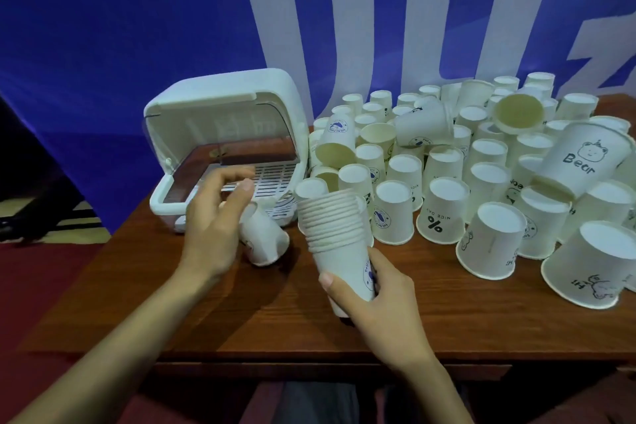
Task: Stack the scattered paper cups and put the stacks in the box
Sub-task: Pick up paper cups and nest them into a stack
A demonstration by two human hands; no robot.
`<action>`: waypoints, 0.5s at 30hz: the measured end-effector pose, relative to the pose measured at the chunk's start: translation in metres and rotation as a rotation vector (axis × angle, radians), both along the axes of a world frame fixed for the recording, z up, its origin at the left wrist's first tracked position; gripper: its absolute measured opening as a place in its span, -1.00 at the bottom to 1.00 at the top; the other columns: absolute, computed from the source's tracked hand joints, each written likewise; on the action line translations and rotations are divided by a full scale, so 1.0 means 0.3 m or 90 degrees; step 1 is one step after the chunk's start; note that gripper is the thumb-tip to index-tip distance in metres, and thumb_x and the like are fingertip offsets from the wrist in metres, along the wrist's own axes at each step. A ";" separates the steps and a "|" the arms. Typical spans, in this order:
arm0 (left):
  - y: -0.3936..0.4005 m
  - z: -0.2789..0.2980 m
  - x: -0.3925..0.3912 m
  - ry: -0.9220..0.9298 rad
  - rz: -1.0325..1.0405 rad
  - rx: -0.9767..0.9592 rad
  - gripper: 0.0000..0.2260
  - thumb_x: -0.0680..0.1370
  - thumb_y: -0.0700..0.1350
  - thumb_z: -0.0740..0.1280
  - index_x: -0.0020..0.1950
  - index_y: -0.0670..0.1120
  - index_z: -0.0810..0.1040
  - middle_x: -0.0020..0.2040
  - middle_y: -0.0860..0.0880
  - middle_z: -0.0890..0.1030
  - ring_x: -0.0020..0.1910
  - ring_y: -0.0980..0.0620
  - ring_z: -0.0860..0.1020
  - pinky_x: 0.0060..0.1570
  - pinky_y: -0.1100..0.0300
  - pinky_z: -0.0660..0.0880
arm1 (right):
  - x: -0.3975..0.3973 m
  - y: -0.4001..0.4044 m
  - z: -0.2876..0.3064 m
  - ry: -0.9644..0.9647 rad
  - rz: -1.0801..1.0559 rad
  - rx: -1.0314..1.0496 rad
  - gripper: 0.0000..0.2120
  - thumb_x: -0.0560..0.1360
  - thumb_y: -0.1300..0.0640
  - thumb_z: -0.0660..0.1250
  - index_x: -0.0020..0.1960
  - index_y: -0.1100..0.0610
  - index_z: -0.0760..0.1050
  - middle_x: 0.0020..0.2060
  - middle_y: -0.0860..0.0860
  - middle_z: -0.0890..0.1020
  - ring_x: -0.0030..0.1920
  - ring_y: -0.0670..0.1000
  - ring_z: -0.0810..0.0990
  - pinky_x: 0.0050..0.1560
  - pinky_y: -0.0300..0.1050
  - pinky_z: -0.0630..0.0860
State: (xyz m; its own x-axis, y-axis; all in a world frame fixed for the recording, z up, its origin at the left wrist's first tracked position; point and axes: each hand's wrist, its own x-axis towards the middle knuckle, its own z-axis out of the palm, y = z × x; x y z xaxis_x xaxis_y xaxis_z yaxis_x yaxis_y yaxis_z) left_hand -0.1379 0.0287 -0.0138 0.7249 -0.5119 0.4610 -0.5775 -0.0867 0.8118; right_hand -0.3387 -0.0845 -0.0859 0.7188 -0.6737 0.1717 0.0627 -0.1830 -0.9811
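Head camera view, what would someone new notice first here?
A crowd of paper cups, mostly upside down, fills the right of the table. The right hand grips a tall stack of cups; the left hand hovers before the open white box.

"Bear" on tilted cup (581, 157) | "NICE DAY %" on upturned cup (440, 213) | "Hi" on front cup (585, 268)

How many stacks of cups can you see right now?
1: the stack gripped in the right hand, near the table's front, right of the open box. Others may hide among the loose cups.
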 end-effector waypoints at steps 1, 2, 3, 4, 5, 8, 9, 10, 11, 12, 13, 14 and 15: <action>0.021 -0.017 0.010 -0.026 0.043 0.015 -0.69 0.52 0.21 0.31 0.18 0.09 0.58 0.18 0.17 0.62 0.21 0.27 0.55 0.21 0.24 0.49 | -0.012 -0.005 -0.002 0.008 0.003 0.003 -0.71 0.40 -0.08 0.56 0.04 -0.03 0.59 -0.20 -0.11 0.70 -0.26 -0.17 0.66 -0.26 -0.31 0.53; 0.040 -0.033 0.015 -0.043 0.072 0.056 -0.67 0.52 0.20 0.37 0.21 0.08 0.55 0.20 0.15 0.60 0.21 0.26 0.53 0.22 0.17 0.50 | -0.022 -0.008 -0.005 0.016 0.003 0.002 -0.69 0.40 -0.06 0.57 0.07 -0.03 0.59 -0.18 -0.12 0.71 -0.25 -0.18 0.68 -0.24 -0.32 0.54; 0.057 -0.054 0.023 -0.053 0.094 0.117 -0.61 0.53 0.18 0.44 0.27 0.05 0.52 0.23 0.13 0.57 0.23 0.23 0.52 0.25 0.11 0.50 | -0.032 -0.012 -0.009 0.022 0.001 -0.004 -0.68 0.39 -0.06 0.58 0.08 -0.04 0.59 -0.17 -0.12 0.72 -0.24 -0.18 0.68 -0.24 -0.34 0.54; 0.069 -0.072 0.023 -0.059 0.110 0.184 -0.54 0.53 0.15 0.49 0.35 0.02 0.49 0.30 0.11 0.55 0.28 0.18 0.50 0.31 0.06 0.48 | -0.038 -0.013 -0.011 0.024 -0.004 -0.010 -0.66 0.38 -0.07 0.59 0.08 -0.04 0.59 -0.17 -0.12 0.72 -0.25 -0.18 0.68 -0.25 -0.36 0.53; 0.079 -0.090 0.022 -0.068 0.123 0.243 -0.46 0.51 0.13 0.51 0.42 0.02 0.45 0.37 0.09 0.51 0.37 0.11 0.45 0.37 0.03 0.43 | -0.043 -0.014 -0.017 0.024 -0.008 -0.020 -0.64 0.36 -0.13 0.59 0.08 -0.06 0.58 -0.17 -0.12 0.71 -0.25 -0.17 0.68 -0.24 -0.34 0.54; 0.094 -0.106 0.020 -0.104 0.089 0.317 -0.32 0.47 0.15 0.54 0.54 0.11 0.37 0.48 0.12 0.43 0.48 0.08 0.37 0.47 -0.04 0.36 | -0.041 -0.010 -0.036 0.035 -0.010 -0.035 -0.55 0.31 -0.30 0.55 0.08 -0.13 0.57 -0.15 -0.10 0.70 -0.19 -0.08 0.68 -0.17 -0.10 0.64; 0.096 -0.104 0.020 -0.122 0.061 0.324 -0.30 0.46 0.14 0.56 0.54 0.14 0.37 0.47 0.17 0.43 0.47 0.12 0.37 0.47 -0.06 0.38 | -0.039 -0.010 -0.042 0.037 -0.006 -0.037 -0.54 0.29 -0.31 0.55 0.09 -0.14 0.57 -0.14 -0.09 0.70 -0.18 -0.05 0.69 -0.16 0.00 0.66; 0.097 -0.106 0.020 -0.134 0.038 0.334 -0.28 0.44 0.15 0.57 0.54 0.15 0.36 0.45 0.21 0.43 0.45 0.17 0.37 0.46 -0.05 0.40 | -0.038 -0.011 -0.047 0.036 -0.003 -0.039 -0.53 0.28 -0.31 0.55 0.10 -0.15 0.57 -0.14 -0.09 0.70 -0.18 -0.03 0.69 -0.16 0.06 0.66; 0.096 -0.110 0.016 -0.139 0.025 0.347 -0.24 0.43 0.15 0.59 0.56 0.16 0.35 0.45 0.22 0.43 0.43 0.20 0.37 0.45 -0.01 0.40 | -0.037 -0.013 -0.051 0.034 -0.003 -0.042 -0.52 0.28 -0.30 0.55 0.11 -0.14 0.57 -0.13 -0.09 0.70 -0.18 -0.02 0.69 -0.15 0.09 0.66; 0.091 -0.117 0.011 -0.130 0.019 0.352 -0.19 0.40 0.14 0.61 0.57 0.16 0.31 0.47 0.20 0.43 0.43 0.19 0.37 0.43 0.01 0.41 | -0.039 -0.014 -0.052 0.032 -0.004 -0.046 -0.50 0.28 -0.30 0.56 0.12 -0.13 0.57 -0.13 -0.09 0.71 -0.18 -0.02 0.70 -0.15 0.11 0.66; 0.085 -0.128 0.005 -0.099 0.021 0.344 -0.12 0.37 0.11 0.65 0.59 0.15 0.28 0.47 0.17 0.45 0.42 0.16 0.40 0.40 0.02 0.43 | -0.041 -0.015 -0.053 0.030 -0.006 -0.049 -0.50 0.27 -0.30 0.56 0.12 -0.13 0.57 -0.13 -0.09 0.71 -0.17 -0.02 0.70 -0.15 0.11 0.66; 0.079 -0.142 0.002 -0.041 0.027 0.320 -0.07 0.32 0.07 0.68 0.59 0.14 0.26 0.45 0.14 0.49 0.39 0.12 0.46 0.37 0.02 0.47 | -0.043 -0.013 -0.051 0.026 -0.009 -0.049 -0.49 0.27 -0.30 0.56 0.13 -0.13 0.57 -0.12 -0.11 0.71 -0.16 -0.03 0.70 -0.14 0.10 0.66; 0.074 -0.155 0.002 0.037 0.032 0.288 -0.03 0.26 0.03 0.72 0.56 0.12 0.27 0.40 0.12 0.54 0.32 0.09 0.52 0.34 0.01 0.50 | -0.046 -0.011 -0.049 0.020 -0.013 -0.046 -0.48 0.26 -0.30 0.56 0.14 -0.13 0.57 -0.10 -0.13 0.71 -0.14 -0.04 0.70 -0.13 0.08 0.67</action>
